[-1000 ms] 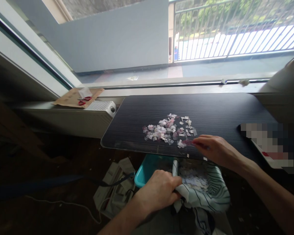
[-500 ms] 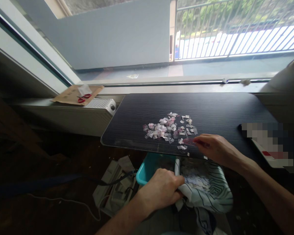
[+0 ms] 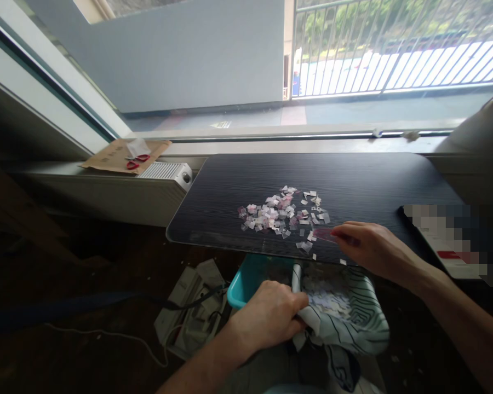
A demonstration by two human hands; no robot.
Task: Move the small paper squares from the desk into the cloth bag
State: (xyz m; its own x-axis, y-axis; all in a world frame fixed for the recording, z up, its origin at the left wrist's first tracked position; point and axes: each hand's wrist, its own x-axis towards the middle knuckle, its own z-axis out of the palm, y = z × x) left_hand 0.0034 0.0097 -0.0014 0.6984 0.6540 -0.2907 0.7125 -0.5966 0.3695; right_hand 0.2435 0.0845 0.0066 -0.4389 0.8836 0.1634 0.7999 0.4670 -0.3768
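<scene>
My left hand (image 3: 273, 309) is closed on the edge of a pale cloth with dark stripes (image 3: 359, 331), just below the table's front edge. The cloth forms a pouch with many small white scraps (image 3: 328, 301) inside. Over the front of the dark table (image 3: 365, 186), my right hand (image 3: 361, 243) pinches a flat, see-through reddish strip (image 3: 324, 234). The strip's tip touches or nearly touches a small white piece; its exact kind is unclear. Left of it lies a loose pile of small white, clear and pinkish square pieces (image 3: 273, 210).
A turquoise bin (image 3: 239, 293) stands under the table edge, beside the cloth. Red-handled scissors (image 3: 137, 161) lie on a brown envelope (image 3: 107, 156) on the sill, near a radiator (image 3: 166, 172). A blurred-out flat object (image 3: 443, 241) is at the table's right.
My right hand has shifted slightly to the right with the reddish strip. A few pieces near the strip's tip have moved a little. My left hand keeps its hold on the cloth.
</scene>
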